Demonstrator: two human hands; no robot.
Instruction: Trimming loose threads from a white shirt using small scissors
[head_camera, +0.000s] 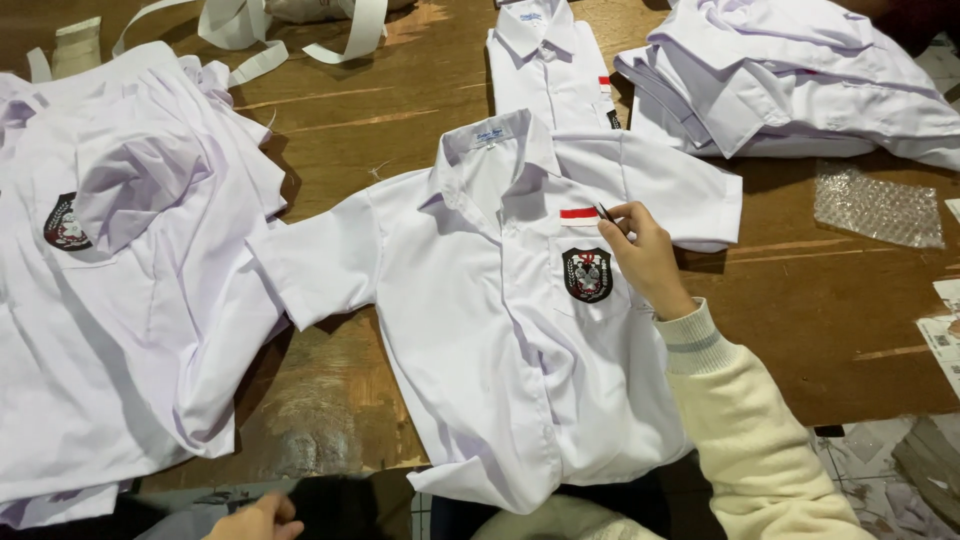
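Your left hand is cropped at 7 o'clock, grip unclear, right hand pinches something tiny and dark on one spread shirt.

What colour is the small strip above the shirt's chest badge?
Red over white, seen in the head view: the strip on the white shirt.

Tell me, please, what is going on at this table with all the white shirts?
A person in a cream sweater has a white short-sleeved shirt spread flat on the wooden table. Their right hand holds a small dark tool at the red-and-white patch above the badge pocket. Their left hand sits low at the near edge, off the shirt. An unfolded heap of shirts lies left, a folded stack top right.
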